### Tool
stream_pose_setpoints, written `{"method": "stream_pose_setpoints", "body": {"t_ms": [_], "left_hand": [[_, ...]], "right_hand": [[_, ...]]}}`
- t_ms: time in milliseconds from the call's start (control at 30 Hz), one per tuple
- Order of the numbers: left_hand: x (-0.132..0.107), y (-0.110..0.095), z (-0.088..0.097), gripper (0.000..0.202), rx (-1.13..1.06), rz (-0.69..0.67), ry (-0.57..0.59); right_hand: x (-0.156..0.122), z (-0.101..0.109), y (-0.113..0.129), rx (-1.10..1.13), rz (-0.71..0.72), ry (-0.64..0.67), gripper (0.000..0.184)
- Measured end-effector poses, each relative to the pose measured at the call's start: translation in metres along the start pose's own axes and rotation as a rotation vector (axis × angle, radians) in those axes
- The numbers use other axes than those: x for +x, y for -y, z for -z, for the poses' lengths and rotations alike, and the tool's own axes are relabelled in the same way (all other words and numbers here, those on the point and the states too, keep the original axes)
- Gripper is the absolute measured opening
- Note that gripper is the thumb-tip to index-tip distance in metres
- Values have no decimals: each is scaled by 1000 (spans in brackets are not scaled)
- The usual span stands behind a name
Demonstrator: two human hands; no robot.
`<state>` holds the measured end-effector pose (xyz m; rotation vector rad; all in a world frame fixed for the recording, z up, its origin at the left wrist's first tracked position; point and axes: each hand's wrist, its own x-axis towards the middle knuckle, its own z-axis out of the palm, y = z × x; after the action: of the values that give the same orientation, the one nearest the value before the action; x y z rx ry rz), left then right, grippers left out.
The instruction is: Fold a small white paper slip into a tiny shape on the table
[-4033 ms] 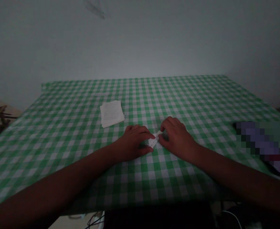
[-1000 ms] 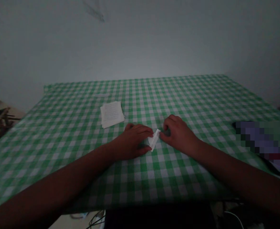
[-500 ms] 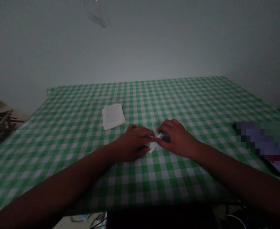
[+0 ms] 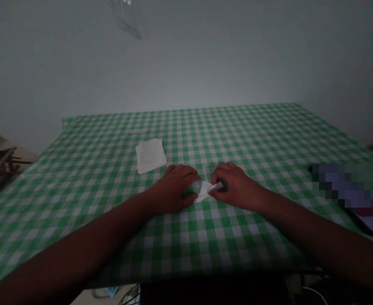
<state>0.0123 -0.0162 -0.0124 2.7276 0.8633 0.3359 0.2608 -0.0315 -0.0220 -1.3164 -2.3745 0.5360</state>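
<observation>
One small folded paper [image 4: 204, 190], with lines of print showing, is lying on the green-and-white checked surface [image 4: 186, 245] between your left hand [image 4: 173, 190] and your right hand [image 4: 235, 186]. Your right hand is pinching a narrow pale fold of it between thumb and fingers. Your left hand is holding its thumb and fingers spread, the thumb tip sitting at the paper's lower left corner; whether it is pressing there, I cannot tell. Beyond your left hand, a stack of printed sheets [image 4: 151, 156] is lying slightly fanned, with a thin pale strip [image 4: 136, 131] resting behind it.
</observation>
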Motion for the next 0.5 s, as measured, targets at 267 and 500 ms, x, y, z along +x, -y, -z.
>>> {"method": "stream_pose_setpoints", "body": {"t_ms": [267,500], "left_hand": [[-1,2,-2,40,-51,-9,-44],[-1,3,-1,38,-85,-15,-40]], "right_hand": [[-2,0,4,41,48,33,17],[-1,1,10,113,61,-26,20]]}}
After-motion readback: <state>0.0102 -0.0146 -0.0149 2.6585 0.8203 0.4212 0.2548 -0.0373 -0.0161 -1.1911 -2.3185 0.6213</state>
